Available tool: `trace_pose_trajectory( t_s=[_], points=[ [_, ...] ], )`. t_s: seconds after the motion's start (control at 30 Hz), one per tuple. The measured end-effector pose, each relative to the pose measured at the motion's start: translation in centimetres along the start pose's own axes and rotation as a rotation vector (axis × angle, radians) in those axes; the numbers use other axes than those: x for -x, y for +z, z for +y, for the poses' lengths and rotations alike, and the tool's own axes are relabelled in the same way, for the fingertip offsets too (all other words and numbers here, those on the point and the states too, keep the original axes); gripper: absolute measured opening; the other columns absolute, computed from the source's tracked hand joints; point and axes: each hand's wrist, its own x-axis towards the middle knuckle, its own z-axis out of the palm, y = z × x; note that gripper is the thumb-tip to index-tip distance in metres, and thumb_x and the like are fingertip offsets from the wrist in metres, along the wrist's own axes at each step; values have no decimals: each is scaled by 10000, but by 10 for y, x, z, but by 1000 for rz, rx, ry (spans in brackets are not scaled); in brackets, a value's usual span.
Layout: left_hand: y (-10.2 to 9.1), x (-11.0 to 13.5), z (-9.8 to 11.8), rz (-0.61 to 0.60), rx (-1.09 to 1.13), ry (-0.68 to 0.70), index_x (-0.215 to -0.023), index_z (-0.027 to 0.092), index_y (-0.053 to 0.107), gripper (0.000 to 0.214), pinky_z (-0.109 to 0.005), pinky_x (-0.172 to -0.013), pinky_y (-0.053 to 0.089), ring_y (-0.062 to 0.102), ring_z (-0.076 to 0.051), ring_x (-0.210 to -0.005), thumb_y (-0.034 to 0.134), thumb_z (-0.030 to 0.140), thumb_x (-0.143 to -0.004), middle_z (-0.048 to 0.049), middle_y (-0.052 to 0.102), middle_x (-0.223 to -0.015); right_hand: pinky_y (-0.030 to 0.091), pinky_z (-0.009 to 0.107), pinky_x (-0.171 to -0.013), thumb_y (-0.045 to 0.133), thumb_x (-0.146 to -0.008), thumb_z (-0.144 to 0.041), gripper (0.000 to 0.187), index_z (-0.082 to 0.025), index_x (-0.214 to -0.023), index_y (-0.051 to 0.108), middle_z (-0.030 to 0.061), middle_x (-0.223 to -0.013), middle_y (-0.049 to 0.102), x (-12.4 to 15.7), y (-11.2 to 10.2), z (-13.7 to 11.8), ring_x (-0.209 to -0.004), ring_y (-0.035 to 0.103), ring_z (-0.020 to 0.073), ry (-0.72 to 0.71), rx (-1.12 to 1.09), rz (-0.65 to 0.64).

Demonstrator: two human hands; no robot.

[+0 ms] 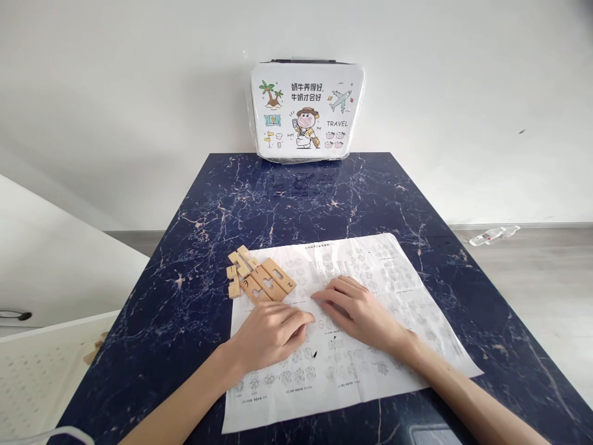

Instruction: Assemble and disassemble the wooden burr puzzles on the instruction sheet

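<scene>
A white printed sheet lies creased on the table, covered with small diagrams and lines of text. My left hand rests on its left half, fingers loosely bent toward the right and holding nothing I can see. Just beyond that hand, notched wooden puzzle pieces lie in a cluster over the sheet's upper left corner; some carry black numerals. My right hand lies on the middle of the sheet with its fingers stretched to the left, apart from the wooden pieces. A small gap separates the fingertips of the two hands.
The dark blue marbled table runs back to a white wall. Against it stands a plastic-wrapped white case with cartoon prints. A white perforated basket sits at the lower left, with wooden pieces inside. Clear plastic lies on the floor at right.
</scene>
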Motion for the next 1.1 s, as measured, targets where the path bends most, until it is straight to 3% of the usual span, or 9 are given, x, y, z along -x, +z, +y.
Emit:
trace_pose_trajectory(
  t_s=[0.17,0.4,0.6,0.7,0.93,1.1],
  points=[
    [-7,-4,-3,198,-78,-54,-1072,204,650,154,-266,-556,472,578,-123,-556,571,76,-1039,63,624,-657,612,441,-835,521,-1130,-207,220,-241,-1220,719,67,-1012,735,0,-1,-1,-931,700,247,0,-13,-16],
    [-23,-6,-19,409,-283,-221,-1104,234,654,128,-436,-879,533,677,-247,-946,647,147,-1011,-53,707,-1004,605,439,-854,525,-1123,-187,228,-230,-1236,718,72,-1027,730,1,1,2,-950,697,248,-7,-7,-15],
    [-36,2,-46,423,-476,-480,-1171,251,658,159,-554,-1079,466,618,-362,-1243,670,274,-1014,-126,664,-1280,615,440,-854,516,-1128,-201,237,-240,-1252,714,74,-1052,738,3,2,5,-970,704,249,-4,-20,-23],
    [-38,7,-59,388,-450,-514,-1256,257,637,255,-581,-1151,439,561,-389,-1358,676,333,-1016,-141,630,-1395,612,448,-844,511,-1133,-204,232,-245,-1247,709,75,-1050,735,3,2,5,-960,700,252,-4,-28,-20],
    [-38,15,-73,334,-211,-638,-1304,262,622,328,-543,-1177,473,605,-346,-1356,665,431,-1026,-115,671,-1426,605,451,-841,510,-1132,-196,224,-238,-1231,707,72,-1043,734,3,2,5,-950,693,250,0,-47,-16],
    [-37,18,-77,298,-175,-700,-1319,268,627,413,-537,-1151,493,629,-350,-1313,697,510,-992,-99,706,-1371,599,451,-839,515,-1130,-197,219,-239,-1226,707,71,-1037,734,3,2,5,-945,694,253,-1,-50,-15]
  ],
)
